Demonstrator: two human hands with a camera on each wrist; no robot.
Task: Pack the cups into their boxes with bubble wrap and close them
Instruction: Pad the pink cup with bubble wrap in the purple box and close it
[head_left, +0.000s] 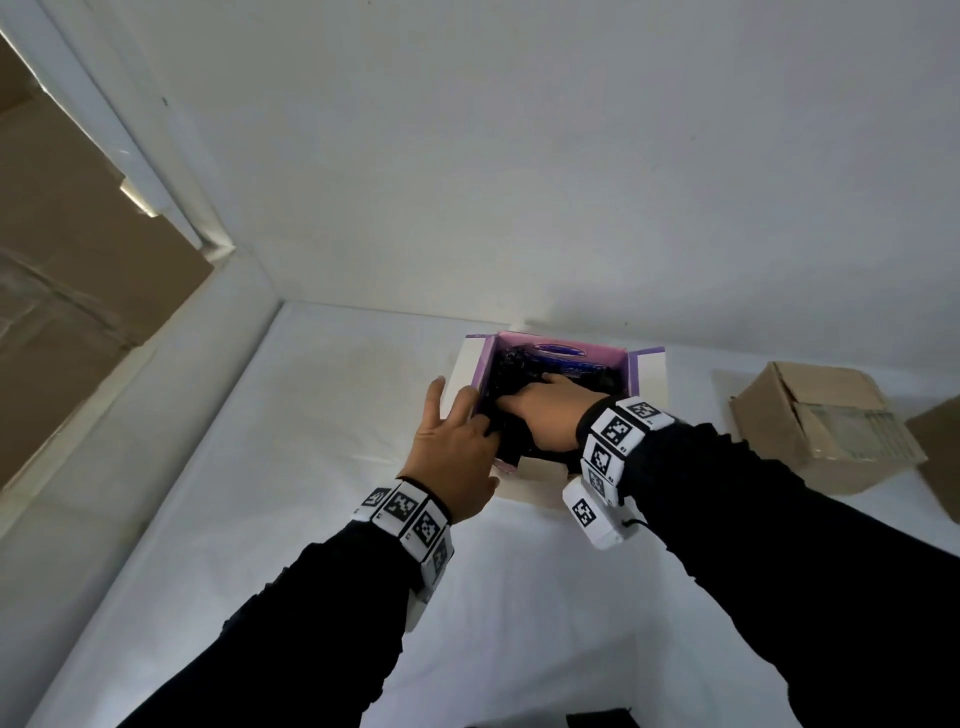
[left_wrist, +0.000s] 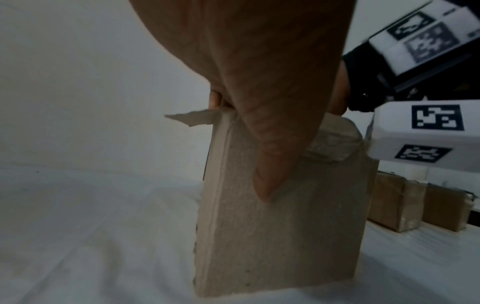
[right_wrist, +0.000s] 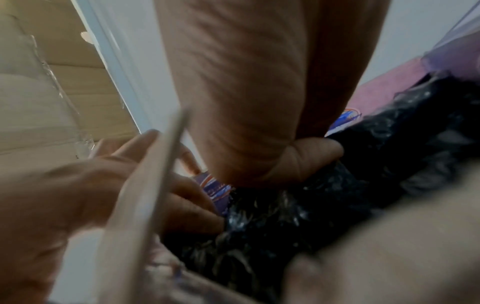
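An open box (head_left: 645, 382) with a purple inside and white flaps stands on the white table; its grey outer wall (left_wrist: 272, 236) fills the left wrist view. Black bubble wrap (head_left: 605, 378) is stuffed in it, and no cup shows. My right hand (head_left: 545, 410) reaches into the box from the near side, fingers dug into the wrap (right_wrist: 324, 205) and thumb (right_wrist: 311, 152) bent against it. My left hand (head_left: 452, 447) grips the box's near left corner. Its thumb (left_wrist: 267, 174) lies down the outer wall and two fingers (right_wrist: 187, 209) reach inside onto the wrap.
Two closed brown cardboard boxes (head_left: 821, 421) (head_left: 940, 452) sit to the right on the table (head_left: 311, 467). A white wall rises just behind the purple box. A large taped cardboard carton (head_left: 67, 260) stands beyond the table's left edge.
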